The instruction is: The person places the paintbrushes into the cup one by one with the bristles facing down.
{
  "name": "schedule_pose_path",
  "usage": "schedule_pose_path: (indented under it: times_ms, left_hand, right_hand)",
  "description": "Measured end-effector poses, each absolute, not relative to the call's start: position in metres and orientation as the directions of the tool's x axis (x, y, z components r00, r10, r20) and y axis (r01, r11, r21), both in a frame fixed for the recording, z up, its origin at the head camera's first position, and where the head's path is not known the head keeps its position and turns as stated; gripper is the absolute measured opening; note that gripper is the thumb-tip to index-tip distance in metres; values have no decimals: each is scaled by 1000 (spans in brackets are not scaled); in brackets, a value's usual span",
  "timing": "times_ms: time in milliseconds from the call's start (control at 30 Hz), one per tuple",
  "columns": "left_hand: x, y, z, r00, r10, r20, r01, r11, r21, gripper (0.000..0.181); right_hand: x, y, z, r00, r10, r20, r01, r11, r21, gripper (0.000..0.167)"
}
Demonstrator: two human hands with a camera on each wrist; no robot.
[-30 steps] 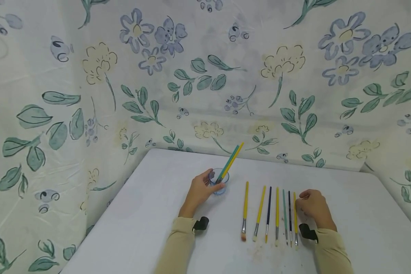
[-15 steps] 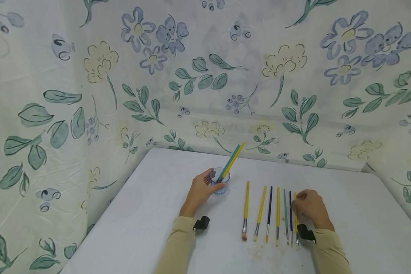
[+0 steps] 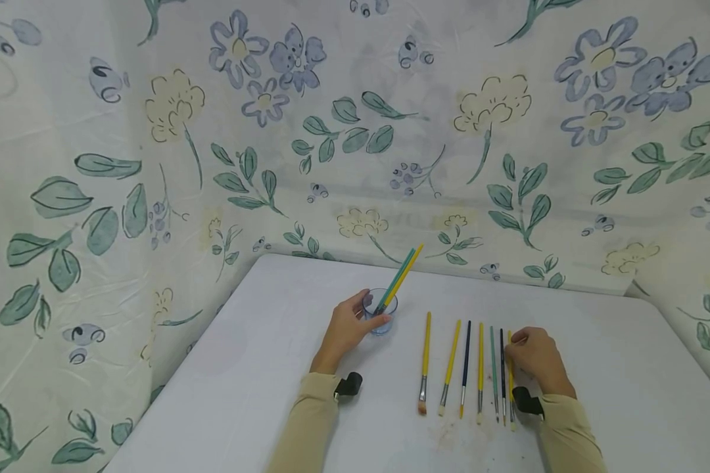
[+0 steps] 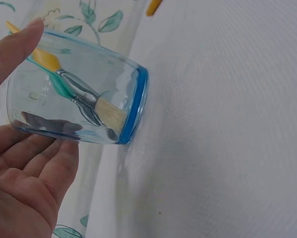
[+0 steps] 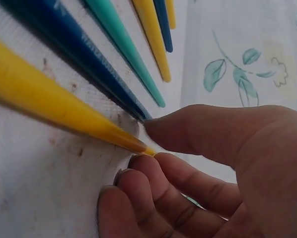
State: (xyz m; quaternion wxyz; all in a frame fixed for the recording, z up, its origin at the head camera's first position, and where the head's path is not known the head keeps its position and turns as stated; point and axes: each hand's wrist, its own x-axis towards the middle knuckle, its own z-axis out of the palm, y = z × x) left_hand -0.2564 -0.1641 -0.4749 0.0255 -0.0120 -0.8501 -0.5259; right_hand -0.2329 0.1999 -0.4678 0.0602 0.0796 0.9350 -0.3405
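"Two long slim paintbrushes, one teal-handled (image 3: 398,277), one yellow-handled (image 3: 405,272), lean inside the clear blue-based glass cup (image 4: 101,82)?"
"Yes; the left hand (image 3: 348,330) grips that cup, thumb opposite fingers."
"And the right (image 3: 535,355)?"
"Fingertips meet another yellow brush's (image 5: 49,104) handle end; whether they pinch, I can't tell."
"It lies where?"
"Rightmost of seven, on the white table (image 3: 225,394)."

Clear blue-based glass (image 4: 106,74), green brush (image 3: 399,272) and yellow brush (image 3: 405,276) leaning inside, pale-bristled yellow paintbrush (image 5: 54,100) at far right
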Motion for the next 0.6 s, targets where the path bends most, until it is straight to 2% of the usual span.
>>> schedule_pose_path:
  times_ms: [600]
  left_hand:
    - [-258, -162, -476, -998, -13, 58, 46, 460, 887, 89]
  right_hand:
    - [-235, 194, -466, -974, 120, -191, 213, 766, -606, 37]
